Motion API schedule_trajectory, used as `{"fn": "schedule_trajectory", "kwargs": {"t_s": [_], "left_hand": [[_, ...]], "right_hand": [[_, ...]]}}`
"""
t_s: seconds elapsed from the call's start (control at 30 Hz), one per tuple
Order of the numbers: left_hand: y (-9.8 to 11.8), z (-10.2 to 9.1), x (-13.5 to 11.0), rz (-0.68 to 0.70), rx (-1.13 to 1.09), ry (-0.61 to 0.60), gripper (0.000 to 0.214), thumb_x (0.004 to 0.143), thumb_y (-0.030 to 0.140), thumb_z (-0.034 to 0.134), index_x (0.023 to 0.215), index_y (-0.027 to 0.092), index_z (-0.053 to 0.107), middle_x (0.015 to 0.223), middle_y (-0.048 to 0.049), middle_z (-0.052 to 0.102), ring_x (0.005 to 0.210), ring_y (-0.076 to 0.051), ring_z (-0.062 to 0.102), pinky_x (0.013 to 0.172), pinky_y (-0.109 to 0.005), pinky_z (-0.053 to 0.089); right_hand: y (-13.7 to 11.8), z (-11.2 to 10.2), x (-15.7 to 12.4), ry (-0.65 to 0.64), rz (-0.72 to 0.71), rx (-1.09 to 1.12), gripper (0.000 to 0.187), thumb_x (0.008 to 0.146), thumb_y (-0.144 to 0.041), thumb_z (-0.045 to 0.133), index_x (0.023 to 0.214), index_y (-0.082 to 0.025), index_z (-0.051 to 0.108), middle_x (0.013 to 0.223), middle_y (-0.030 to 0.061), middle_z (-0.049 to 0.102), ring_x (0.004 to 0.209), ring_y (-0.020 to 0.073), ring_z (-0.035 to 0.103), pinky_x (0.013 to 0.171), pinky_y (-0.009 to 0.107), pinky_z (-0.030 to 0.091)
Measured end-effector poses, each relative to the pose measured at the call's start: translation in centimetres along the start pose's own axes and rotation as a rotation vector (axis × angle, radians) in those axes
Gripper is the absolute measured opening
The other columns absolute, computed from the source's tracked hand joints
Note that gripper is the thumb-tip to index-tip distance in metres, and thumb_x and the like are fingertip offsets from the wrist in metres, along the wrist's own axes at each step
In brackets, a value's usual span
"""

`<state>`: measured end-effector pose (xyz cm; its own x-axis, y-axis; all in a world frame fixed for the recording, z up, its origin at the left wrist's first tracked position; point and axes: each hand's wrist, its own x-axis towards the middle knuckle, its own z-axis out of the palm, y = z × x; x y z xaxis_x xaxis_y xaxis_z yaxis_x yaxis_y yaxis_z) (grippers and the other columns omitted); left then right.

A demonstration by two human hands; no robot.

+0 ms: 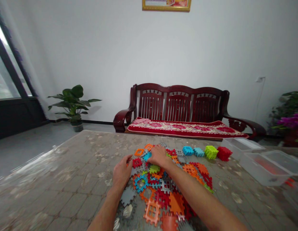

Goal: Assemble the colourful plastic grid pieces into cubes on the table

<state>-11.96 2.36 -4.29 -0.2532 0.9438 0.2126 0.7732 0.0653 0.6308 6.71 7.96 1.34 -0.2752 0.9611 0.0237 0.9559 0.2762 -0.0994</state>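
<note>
Grip: left hand (122,171) flat, right hand (158,156) curled on tile pile (163,196) (near-to-far).

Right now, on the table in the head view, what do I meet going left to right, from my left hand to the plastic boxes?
Your left hand → right hand → blue block → second blue block → green block → red block → clear plastic boxes.

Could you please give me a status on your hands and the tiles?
Left hand flat on tile pile. Right hand curled at its far edge. Assembled cubes beyond, untouched.
</note>
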Motion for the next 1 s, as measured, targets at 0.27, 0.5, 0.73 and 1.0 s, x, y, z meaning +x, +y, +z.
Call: {"fn": "schedule_trajectory", "kwargs": {"t_s": [0.27,0.5,0.73,1.0], "left_hand": [[0.1,0.0,0.0,-0.011,0.001,-0.012,0.039,0.093,0.028,0.047,0.126,0.023,0.067,0.115,-0.0066,0.078,0.109,-0.023,0.071,0.093,-0.032,0.05],[0.2,-0.1,-0.1,0.007,0.03,-0.015,0.039,0.094,0.031,0.046,0.125,0.023,0.069,0.116,-0.0068,0.077,0.109,-0.024,0.071,0.093,-0.033,0.051],[0.7,-0.3,-0.1,-0.013,0.07,-0.052,0.039,0.095,0.027,0.045,0.126,0.022,0.069,0.12,-0.0071,0.076,0.111,-0.025,0.07,0.095,-0.034,0.05],[0.5,-0.2,0.0,-0.009,0.063,-0.053,0.038,0.094,0.025,0.047,0.125,0.022,0.07,0.119,-0.005,0.076,0.111,-0.023,0.07,0.096,-0.031,0.05]], "right_hand": [[3.1,-0.9,-1.2,0.116,0.011,0.339,0.021,0.078,-0.021,0.06,0.093,-0.023,0.074,0.096,0.0027,0.078,0.089,0.0199,0.07,0.073,0.026,0.047],[9.3,0.0,-4.7,0.263,-0.009,0.54,0.025,0.073,-0.009,0.055,0.087,-0.021,0.072,0.092,0.0034,0.076,0.086,0.0188,0.069,0.078,0.027,0.051],[11.0,1.1,-6.7,0.106,0.012,0.532,0.042,0.068,-0.005,0.052,0.104,-0.019,0.071,0.101,0.0047,0.076,0.093,0.0195,0.069,0.083,0.028,0.05],[8.0,-0.6,-7.9,0.096,0.015,0.194,0.04,0.076,-0.034,0.067,0.113,-0.021,0.069,0.112,0.0094,0.073,0.106,0.0293,0.062,0.088,0.037,0.043]]}}
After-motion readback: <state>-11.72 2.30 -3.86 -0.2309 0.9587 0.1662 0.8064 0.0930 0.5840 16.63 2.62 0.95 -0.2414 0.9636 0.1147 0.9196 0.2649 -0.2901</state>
